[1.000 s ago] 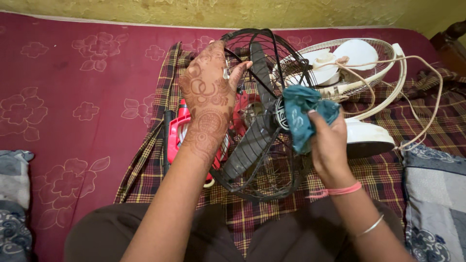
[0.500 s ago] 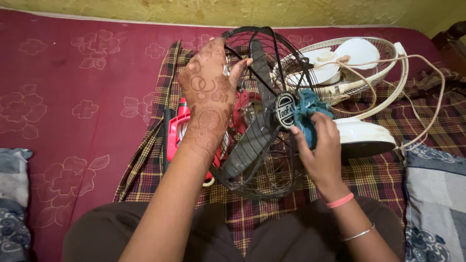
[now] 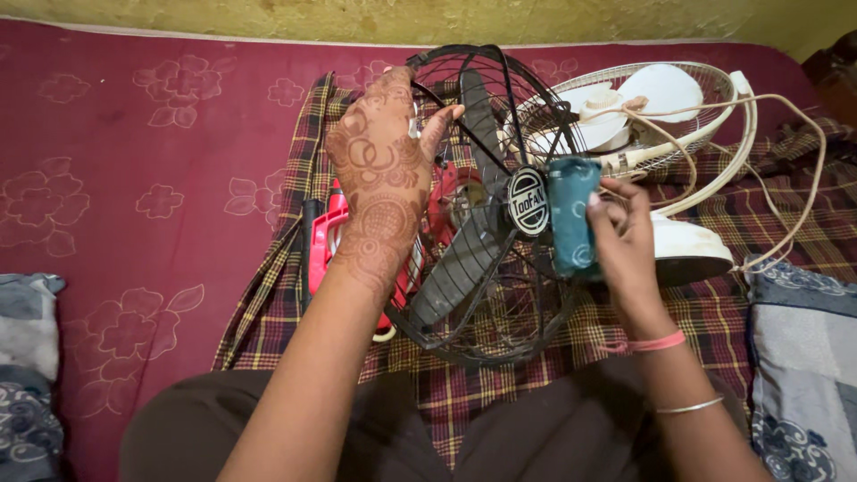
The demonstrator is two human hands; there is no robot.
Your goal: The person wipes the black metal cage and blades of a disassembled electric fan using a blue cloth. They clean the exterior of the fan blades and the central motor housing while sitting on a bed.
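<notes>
A small fan with a black wire cage (image 3: 482, 295) and a red body (image 3: 326, 236) stands on a checked cloth in front of me. My left hand (image 3: 379, 174), patterned with henna, grips the top rim of the cage and holds it upright. My right hand (image 3: 625, 241) presses a folded teal cloth (image 3: 571, 214) against the front of the cage, just right of the round black centre badge (image 3: 528, 201). Grey blades show behind the wires.
A white table fan (image 3: 665, 241) lies behind on the right, its beige cord (image 3: 794, 178) looping over the checked cloth (image 3: 696, 330). All of it rests on a maroon flowered mattress (image 3: 152, 178). Grey patterned pillows (image 3: 803, 375) lie at both sides. A yellow wall runs along the back.
My right hand has moved the teal cloth off the centre badge to its right side and flattened it into a fold. My left hand has kept its grip on the cage.
</notes>
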